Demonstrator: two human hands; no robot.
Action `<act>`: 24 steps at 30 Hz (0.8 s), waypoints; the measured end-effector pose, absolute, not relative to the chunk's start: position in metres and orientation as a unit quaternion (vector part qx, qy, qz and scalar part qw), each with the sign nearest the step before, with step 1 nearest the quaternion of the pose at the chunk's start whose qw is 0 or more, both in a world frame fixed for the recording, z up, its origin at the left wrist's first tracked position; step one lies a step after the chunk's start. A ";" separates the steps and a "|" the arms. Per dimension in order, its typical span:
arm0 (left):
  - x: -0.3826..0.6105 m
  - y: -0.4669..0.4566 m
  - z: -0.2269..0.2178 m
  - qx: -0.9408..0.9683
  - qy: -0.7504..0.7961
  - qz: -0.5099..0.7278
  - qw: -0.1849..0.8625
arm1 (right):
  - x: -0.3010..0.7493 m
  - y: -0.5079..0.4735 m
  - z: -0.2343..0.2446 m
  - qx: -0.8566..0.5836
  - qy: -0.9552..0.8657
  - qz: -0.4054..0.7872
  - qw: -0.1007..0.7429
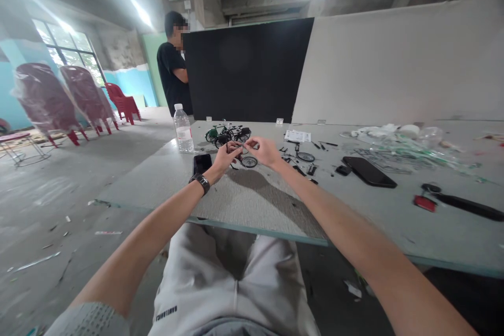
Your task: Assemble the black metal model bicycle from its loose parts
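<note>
My left hand [227, 156] is closed around a partly built miniature bicycle [249, 161], held just above the table; one spoked wheel shows below my fingers. At the top of this model, my right hand [263, 150] pinches with thumb and forefinger; whatever lies between those fingertips is too small to make out. Behind my hands stand other miniature bicycles [222, 134], one with green parts. To the right of my right hand lie a loose wheel [306, 157] and several small black parts [312, 169].
A water bottle [183, 129] and a dark phone [202, 164] are at the left. Paper instructions [297, 136], another phone [368, 171], clear plastic packaging [417, 147] and a black-handled tool [472, 206] lie on the right. A person [173, 68] stands behind the black panel [248, 71].
</note>
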State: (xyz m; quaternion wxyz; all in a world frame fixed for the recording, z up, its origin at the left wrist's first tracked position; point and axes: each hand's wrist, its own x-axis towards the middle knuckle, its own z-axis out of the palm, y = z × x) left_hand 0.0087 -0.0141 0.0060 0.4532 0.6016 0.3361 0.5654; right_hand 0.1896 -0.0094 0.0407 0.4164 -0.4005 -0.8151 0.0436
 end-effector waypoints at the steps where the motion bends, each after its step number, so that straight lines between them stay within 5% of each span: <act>1: 0.009 -0.015 0.006 0.599 0.336 0.568 0.455 | 0.190 -0.010 0.041 -0.401 -0.816 0.045 0.415; 24: 0.008 -0.021 0.011 0.587 0.295 0.560 0.505 | 0.191 -0.005 0.038 -0.387 -0.817 0.057 0.424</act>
